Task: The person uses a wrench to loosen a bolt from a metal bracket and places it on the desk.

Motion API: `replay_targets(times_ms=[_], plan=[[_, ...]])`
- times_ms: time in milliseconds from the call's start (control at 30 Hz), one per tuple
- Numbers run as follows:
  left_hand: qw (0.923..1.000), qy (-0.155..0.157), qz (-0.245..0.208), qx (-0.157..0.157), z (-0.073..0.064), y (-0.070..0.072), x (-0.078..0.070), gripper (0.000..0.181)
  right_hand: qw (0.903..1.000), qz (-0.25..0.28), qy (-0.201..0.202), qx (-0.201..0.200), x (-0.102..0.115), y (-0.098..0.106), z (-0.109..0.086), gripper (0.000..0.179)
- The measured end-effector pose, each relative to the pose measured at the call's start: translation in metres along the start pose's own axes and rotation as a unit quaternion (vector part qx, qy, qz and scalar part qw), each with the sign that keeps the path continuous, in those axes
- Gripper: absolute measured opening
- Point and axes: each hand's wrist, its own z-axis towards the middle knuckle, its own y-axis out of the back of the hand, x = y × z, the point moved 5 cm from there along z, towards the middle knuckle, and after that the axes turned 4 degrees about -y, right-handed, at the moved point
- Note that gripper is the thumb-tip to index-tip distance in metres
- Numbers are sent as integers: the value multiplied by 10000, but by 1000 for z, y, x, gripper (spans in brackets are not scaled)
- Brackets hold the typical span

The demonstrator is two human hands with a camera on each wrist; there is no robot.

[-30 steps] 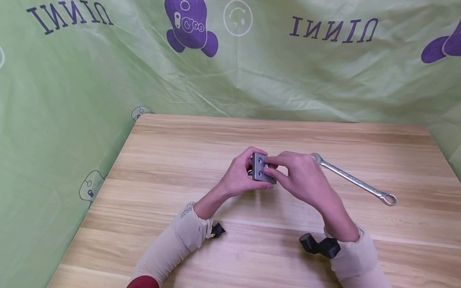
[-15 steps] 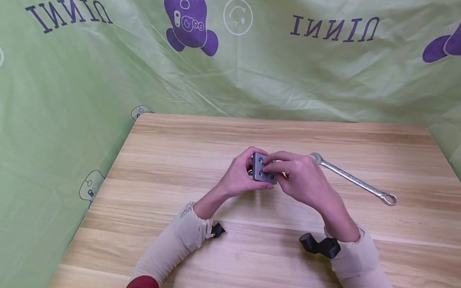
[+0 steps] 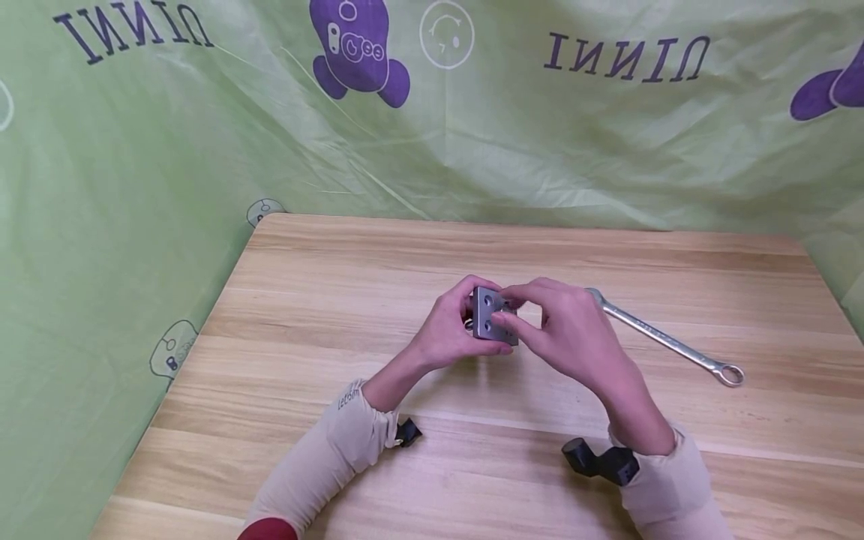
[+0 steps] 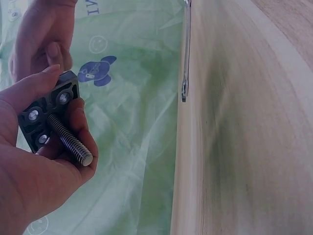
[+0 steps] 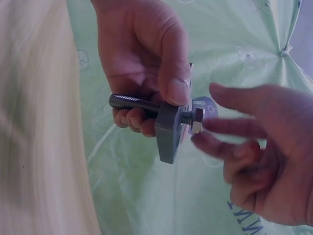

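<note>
My left hand (image 3: pixel 447 326) grips a small square grey plate (image 3: pixel 481 322) by its edges, above the table. Several round holes show in the plate's face. A threaded hex bolt (image 5: pixel 133 103) runs through it; in the left wrist view its long shank (image 4: pixel 71 139) sticks out on the left palm's side. On the other side stands the hex head (image 5: pixel 198 120), a short stretch of thread away from the plate. My right hand (image 3: pixel 577 326) is at this head, fingertips touching or very near it. The right thumb (image 5: pixel 230 98) is spread away from the head.
A long combination wrench (image 3: pixel 661 335) lies on the wooden table (image 3: pixel 337 255), to the right of the hands. Black cameras (image 3: pixel 601 461) sit at both wrists. Green printed cloth (image 3: pixel 499 165) hangs behind and to the left of the table.
The right hand's fingers and thumb have shifted about the bolt head, the thumb coming into view over the plate's face. The left hand and plate have stayed in place.
</note>
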Motion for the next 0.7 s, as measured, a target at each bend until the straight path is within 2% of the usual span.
replay_targets(times_ms=[133, 267, 500, 700], plan=[[10000, 4, 25, -4, 0, 0, 1, 69, 9965, -299, -685, 371, -5, -4, 1, 23], [10000, 7, 75, 9, 0, -1, 1, 70, 9938, -387, -884, 547, -7, -7, 2, 22], [10000, 14, 44, 38, 0, -1, 0, 70, 9970, -342, -448, 529, -3, -6, 0, 15], [10000, -9, 73, 46, 0, -1, 0, 71, 9989, -308, 58, 342, 1, -3, -3, 18]])
